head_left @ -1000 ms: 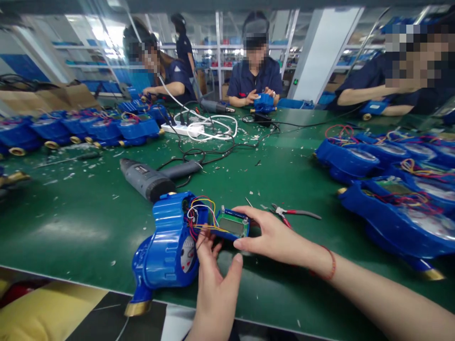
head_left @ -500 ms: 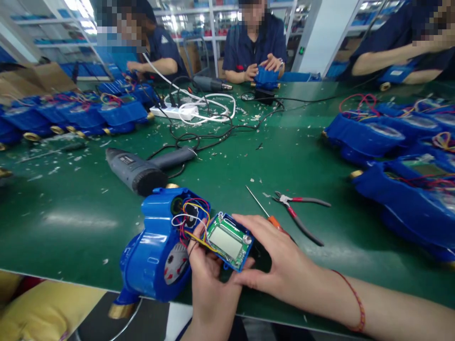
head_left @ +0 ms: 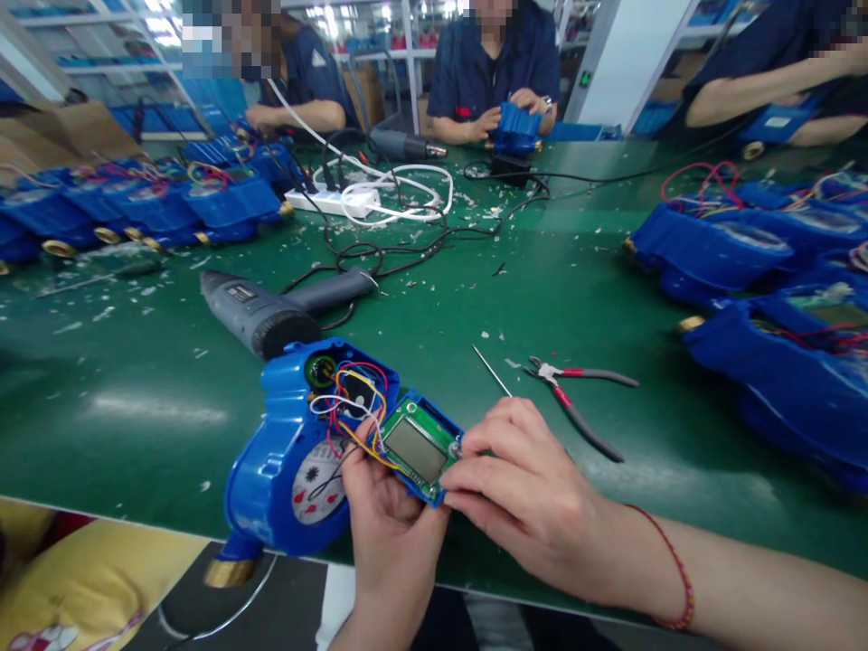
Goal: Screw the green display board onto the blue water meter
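My left hand [head_left: 390,533] is holding the display module [head_left: 415,449] in its blue case, beside the open blue meter [head_left: 271,461]. My right hand [head_left: 535,497] touches its right edge with the fingers; whether they pinch, I cannot tell. Farther are the pliers [head_left: 546,372], then the grey heat gun [head_left: 261,312], then the white power strip [head_left: 332,201].

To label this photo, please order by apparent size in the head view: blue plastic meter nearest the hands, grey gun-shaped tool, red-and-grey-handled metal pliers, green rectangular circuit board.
1. Blue meter
2. Grey tool
Pliers and circuit board look too alike to rank.
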`<action>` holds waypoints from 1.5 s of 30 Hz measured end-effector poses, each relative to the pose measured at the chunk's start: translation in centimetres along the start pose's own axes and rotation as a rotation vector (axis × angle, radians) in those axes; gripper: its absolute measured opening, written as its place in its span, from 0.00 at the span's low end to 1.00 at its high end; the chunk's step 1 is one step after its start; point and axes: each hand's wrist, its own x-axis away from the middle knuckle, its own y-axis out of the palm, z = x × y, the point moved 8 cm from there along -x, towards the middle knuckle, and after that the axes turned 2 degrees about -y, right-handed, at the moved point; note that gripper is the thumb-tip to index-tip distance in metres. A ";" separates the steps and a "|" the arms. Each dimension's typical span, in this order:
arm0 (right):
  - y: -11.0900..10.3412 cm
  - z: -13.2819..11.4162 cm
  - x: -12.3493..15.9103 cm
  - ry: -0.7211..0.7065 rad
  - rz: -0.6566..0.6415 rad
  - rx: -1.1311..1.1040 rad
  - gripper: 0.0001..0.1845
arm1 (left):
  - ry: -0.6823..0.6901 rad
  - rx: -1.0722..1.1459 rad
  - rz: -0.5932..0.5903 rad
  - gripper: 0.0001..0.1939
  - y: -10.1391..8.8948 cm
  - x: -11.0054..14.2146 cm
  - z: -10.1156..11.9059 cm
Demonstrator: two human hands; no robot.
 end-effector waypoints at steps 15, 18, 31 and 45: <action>0.8 -0.7 -0.8 -0.051 -0.016 0.242 0.09 | 0.075 0.160 -0.051 0.40 0.1 0.1 0.2; -0.7 0.6 -0.8 0.047 0.082 0.191 0.07 | 0.063 0.159 -0.058 0.37 0.3 0.2 0.2; -2.2 4.9 1.9 0.352 -0.070 -0.004 0.06 | 0.047 0.198 -0.098 0.39 0.3 -0.4 -0.1; 2.4 3.7 0.7 0.290 -0.195 0.066 0.36 | -0.106 0.416 -0.227 0.35 0.8 0.2 -1.4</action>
